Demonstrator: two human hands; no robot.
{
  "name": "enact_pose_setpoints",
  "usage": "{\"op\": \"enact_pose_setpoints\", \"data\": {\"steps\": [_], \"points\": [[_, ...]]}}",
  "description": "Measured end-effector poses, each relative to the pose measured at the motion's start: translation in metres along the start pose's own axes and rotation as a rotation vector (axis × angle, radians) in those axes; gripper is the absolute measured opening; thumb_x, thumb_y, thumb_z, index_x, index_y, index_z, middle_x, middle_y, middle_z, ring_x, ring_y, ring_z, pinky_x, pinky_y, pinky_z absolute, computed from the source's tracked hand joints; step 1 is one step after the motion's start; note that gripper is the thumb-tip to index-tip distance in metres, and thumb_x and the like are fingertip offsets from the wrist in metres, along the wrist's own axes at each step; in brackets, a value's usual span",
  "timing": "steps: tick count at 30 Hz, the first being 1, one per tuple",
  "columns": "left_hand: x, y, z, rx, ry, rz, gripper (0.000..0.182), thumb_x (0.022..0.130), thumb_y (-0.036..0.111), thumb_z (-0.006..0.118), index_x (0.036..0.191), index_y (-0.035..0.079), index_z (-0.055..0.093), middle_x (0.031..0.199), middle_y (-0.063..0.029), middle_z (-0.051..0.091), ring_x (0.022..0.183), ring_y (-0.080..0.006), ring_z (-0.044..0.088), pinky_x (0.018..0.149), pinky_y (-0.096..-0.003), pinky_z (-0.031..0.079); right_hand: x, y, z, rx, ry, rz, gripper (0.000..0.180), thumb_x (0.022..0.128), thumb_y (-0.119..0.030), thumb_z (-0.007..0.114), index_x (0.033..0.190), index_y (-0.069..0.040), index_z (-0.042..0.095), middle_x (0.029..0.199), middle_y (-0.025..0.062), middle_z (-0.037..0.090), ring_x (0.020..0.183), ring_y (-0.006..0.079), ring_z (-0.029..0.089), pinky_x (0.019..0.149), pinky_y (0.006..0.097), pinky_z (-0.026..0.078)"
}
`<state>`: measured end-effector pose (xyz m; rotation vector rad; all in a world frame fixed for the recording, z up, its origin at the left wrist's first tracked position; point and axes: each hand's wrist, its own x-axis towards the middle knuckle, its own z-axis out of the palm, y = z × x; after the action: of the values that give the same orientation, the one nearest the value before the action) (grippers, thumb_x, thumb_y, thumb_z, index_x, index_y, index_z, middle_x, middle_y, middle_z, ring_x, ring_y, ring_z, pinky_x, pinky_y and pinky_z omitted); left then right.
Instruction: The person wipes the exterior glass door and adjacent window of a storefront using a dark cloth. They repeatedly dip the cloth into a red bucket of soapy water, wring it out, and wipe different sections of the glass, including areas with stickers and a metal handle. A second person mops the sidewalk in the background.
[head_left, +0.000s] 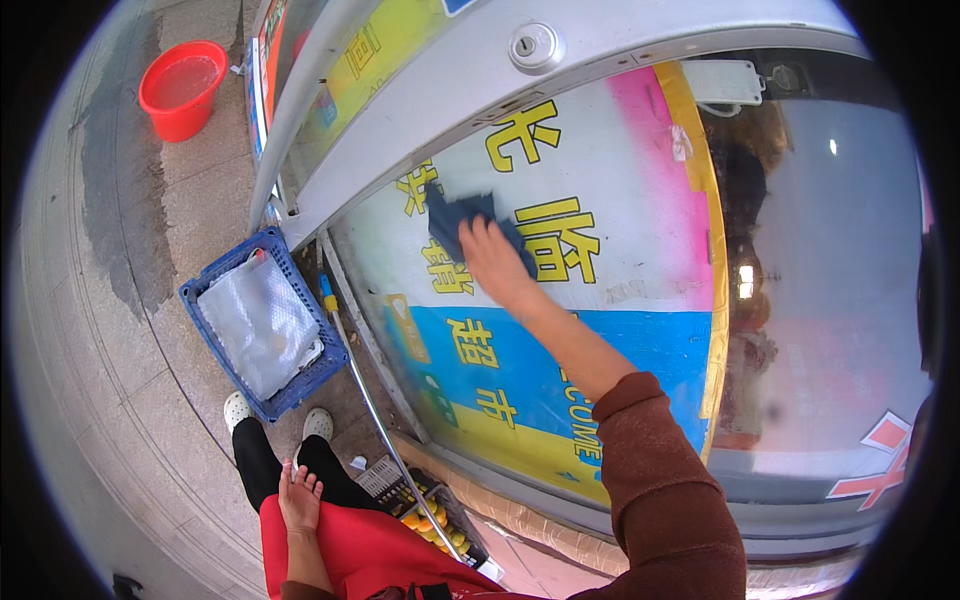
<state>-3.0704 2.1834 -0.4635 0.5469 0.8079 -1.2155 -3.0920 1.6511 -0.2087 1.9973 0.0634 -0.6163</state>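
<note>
My right hand (495, 259) presses a dark blue cloth (472, 217) flat against a glass shop window. Behind or on that glass is a printed sign (645, 247) in white, pink, blue and yellow with large yellow characters. The cloth covers part of the lettering, and my fingers lie spread over its lower side. Down by my red apron (360, 532), my left hand (301, 499) hangs palm up with nothing in it, its fingers loosely apart.
A blue plastic crate (326, 367) with bubble wrap (259, 319) stands by my feet. A metal pole (382, 427) leans beside the window, over a black crate of yellow fruit (427, 525). Farther off on the pavement is a red bucket (161, 120) of water. A grey frame with a lock (534, 46) crosses the top.
</note>
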Motion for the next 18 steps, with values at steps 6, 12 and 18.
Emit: {"op": "enact_pose_setpoints", "data": {"steps": [6, 12, 18], "points": [[0.008, 0.009, 0.012, -0.098, -0.140, 0.082, 0.040, 0.099, 0.039, 0.054, 0.135, 0.022, 0.050, 0.111, -0.0021, 0.064, 0.095, -0.0183, 0.063, 0.083, -0.0372, 0.052, -0.227, -0.095, -0.056, 0.394, -0.492, -0.476, 0.032, 0.090, -0.025, 0.059, 0.115, -0.012, 0.073, 0.144, 0.0091, 0.046, 0.131, 0.0336, 0.040, 0.110, 0.0466, 0.030], [0.015, 0.005, 0.016, 0.001, -0.053, -0.009, 0.044, 0.099, 0.039, 0.055, 0.139, 0.023, 0.048, 0.109, -0.0002, 0.065, 0.093, -0.0154, 0.064, 0.081, -0.0346, 0.054, -0.218, 0.129, -0.116, 0.269, -0.130, 0.397, 0.038, 0.084, -0.013, 0.057, 0.121, -0.011, 0.068, 0.146, 0.0138, 0.044, 0.122, 0.0397, 0.047, 0.102, 0.0531, 0.037], [0.011, -0.001, 0.002, 0.067, -0.125, -0.014, 0.045, 0.100, 0.040, 0.052, 0.142, 0.023, 0.045, 0.114, -0.0014, 0.063, 0.097, -0.0160, 0.063, 0.087, -0.0349, 0.051, -0.077, 0.183, -0.069, 0.058, 0.197, 0.434, 0.037, 0.082, -0.008, 0.058, 0.117, -0.012, 0.069, 0.137, 0.0103, 0.052, 0.120, 0.0343, 0.048, 0.097, 0.0441, 0.039]]}}
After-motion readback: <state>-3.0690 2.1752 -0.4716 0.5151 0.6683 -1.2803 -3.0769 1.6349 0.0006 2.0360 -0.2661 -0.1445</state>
